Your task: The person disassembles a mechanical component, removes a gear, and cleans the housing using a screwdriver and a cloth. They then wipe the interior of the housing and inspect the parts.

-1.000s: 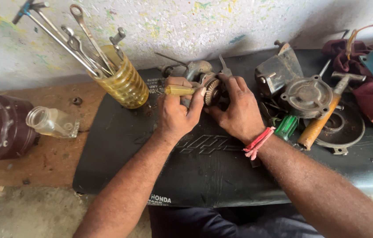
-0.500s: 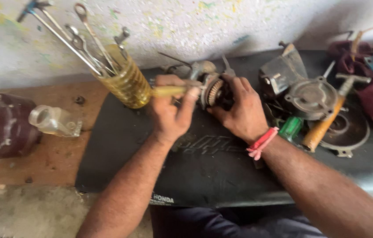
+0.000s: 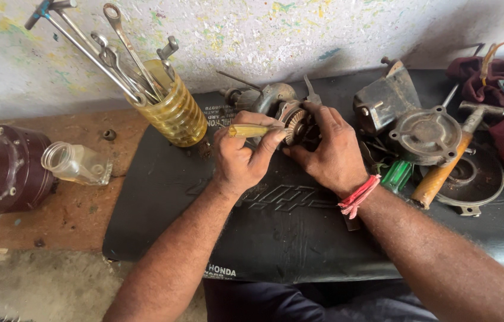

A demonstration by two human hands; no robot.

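Observation:
My left hand (image 3: 241, 156) grips a screwdriver with a yellow translucent handle (image 3: 250, 130), its tip pointing right into a round metal motor part (image 3: 295, 122) with copper windings. My right hand (image 3: 330, 150) wraps around that part from the right and steadies it on the black seat pad (image 3: 275, 232). A red thread band sits on my right wrist. The part's far side is hidden by my fingers.
A yellow ribbed jar (image 3: 174, 113) full of spanners stands at the back left. A dark red motor cover (image 3: 4, 170) and a clear bottle (image 3: 76, 162) lie left. A hammer (image 3: 448, 161), round metal covers (image 3: 427, 134), a green-handled tool (image 3: 396, 175) and red cloth (image 3: 502, 83) lie right.
Both hands have stayed on the motor part; the screwdriver has shifted slightly against it. The view has drifted a little.

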